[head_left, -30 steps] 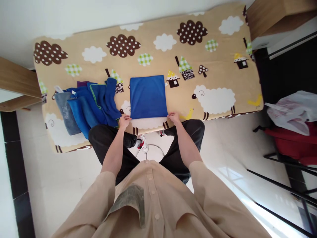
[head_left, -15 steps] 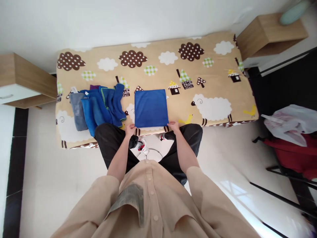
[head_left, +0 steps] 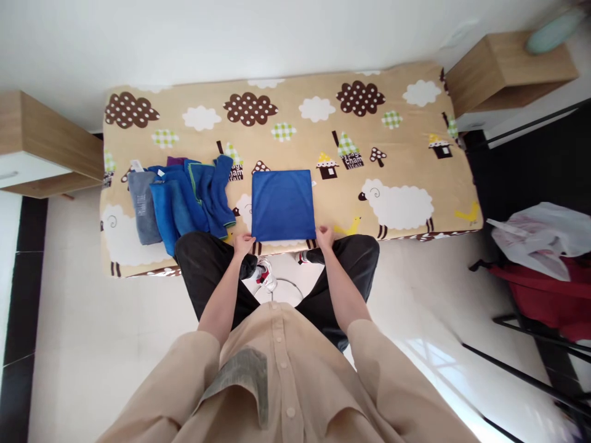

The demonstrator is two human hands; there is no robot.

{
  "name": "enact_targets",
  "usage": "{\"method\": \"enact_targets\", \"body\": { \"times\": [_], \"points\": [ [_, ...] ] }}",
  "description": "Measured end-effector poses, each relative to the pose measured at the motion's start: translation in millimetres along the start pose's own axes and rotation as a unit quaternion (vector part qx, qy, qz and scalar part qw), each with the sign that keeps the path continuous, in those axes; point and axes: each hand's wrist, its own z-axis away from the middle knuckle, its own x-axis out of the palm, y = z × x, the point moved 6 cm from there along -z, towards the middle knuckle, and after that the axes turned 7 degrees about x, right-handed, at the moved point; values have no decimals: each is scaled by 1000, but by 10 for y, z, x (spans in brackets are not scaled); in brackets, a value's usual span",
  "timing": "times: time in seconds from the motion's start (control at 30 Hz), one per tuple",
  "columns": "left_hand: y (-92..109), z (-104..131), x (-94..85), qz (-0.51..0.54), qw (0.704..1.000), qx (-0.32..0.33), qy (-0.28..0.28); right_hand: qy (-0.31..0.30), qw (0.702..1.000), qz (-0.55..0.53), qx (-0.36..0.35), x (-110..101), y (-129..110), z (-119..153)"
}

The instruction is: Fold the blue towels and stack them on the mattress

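A blue cloth [head_left: 283, 206] lies flat and square on the patterned bed sheet [head_left: 286, 154], its near edge toward me. My left hand [head_left: 242, 243] is closed in a pinch at its near left corner. At the near right corner, my right hand [head_left: 325, 237] has its fingers curled against the cloth's edge. Left of the square lies a loose pile of cloths: a grey cloth [head_left: 146, 209], a bright blue cloth [head_left: 165, 215] and darker blue ones with green edging [head_left: 210, 191]. A bit of purple cloth [head_left: 176, 161] shows behind them, mostly hidden.
Wooden cabinets stand at the bed's left [head_left: 55, 135] and right [head_left: 508, 67] ends, a pale green object [head_left: 554, 34] on the right one. A white plastic bag [head_left: 540, 234] rests on red fabric [head_left: 545, 295] at the right. My knees are against the bed's near side.
The whole view has shifted slightly. Both hands stay at the cloth's near corners; the right fingers look more curled at the edge. The cloth remains flat.
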Motion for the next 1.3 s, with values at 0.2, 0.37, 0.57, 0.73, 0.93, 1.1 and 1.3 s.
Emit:
{"method": "enact_targets", "body": {
  "times": [0.2, 0.37, 0.57, 0.73, 0.93, 1.1, 1.3],
  "points": [
    [171, -356, 190, 53, 998, -10, -12, 105, 991, 61, -52, 214, -66, 130],
    [393, -911, 273, 87, 996, -29, -20, 160, 983, 76, -39, 377, 60, 105],
    [724, -1691, 373, 98, 994, -39, -39, 191, 975, 107, -38, 489, 193, -21],
    [911, -2385, 416, 85, 996, 28, 5, 160, 982, 104, -6, 548, 263, -65],
    [1000, -2639, 396, 1, 990, 105, 94, 159, 983, 92, 15, 550, 252, -85],
    [1353, -2019, 629, -107, 952, 275, 85, 250, 964, 73, 59, 396, 86, -194],
    [1491, -1659, 1016, -120, 931, 341, -49, 153, 975, 93, -131, 541, -837, -327]
  ]
}}
